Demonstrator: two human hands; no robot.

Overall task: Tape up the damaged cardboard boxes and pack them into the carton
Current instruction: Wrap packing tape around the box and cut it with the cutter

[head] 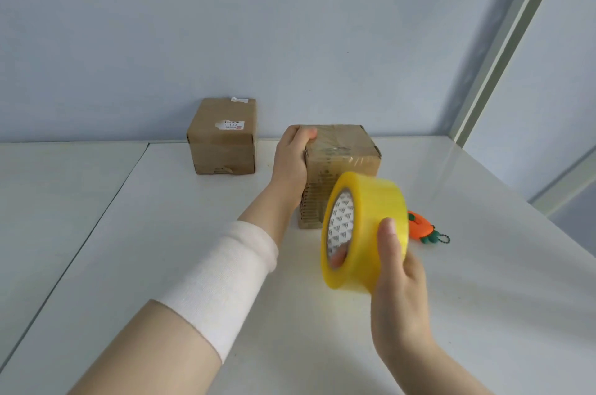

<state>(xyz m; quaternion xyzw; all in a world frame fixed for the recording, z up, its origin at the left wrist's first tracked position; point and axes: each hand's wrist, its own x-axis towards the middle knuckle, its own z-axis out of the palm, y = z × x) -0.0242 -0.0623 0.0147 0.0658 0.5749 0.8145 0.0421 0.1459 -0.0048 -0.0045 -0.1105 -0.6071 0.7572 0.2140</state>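
While left hand grips box, right hand fingers pinch tape roll.

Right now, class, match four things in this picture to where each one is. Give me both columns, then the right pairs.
1 tape roll
2 near box
3 far box
4 orange charm

A stands alone by the wall
B lies on the table, right of the near box
C gripped at its top by the left hand
D held up by the right hand

Pairs: 1-D, 2-C, 3-A, 4-B
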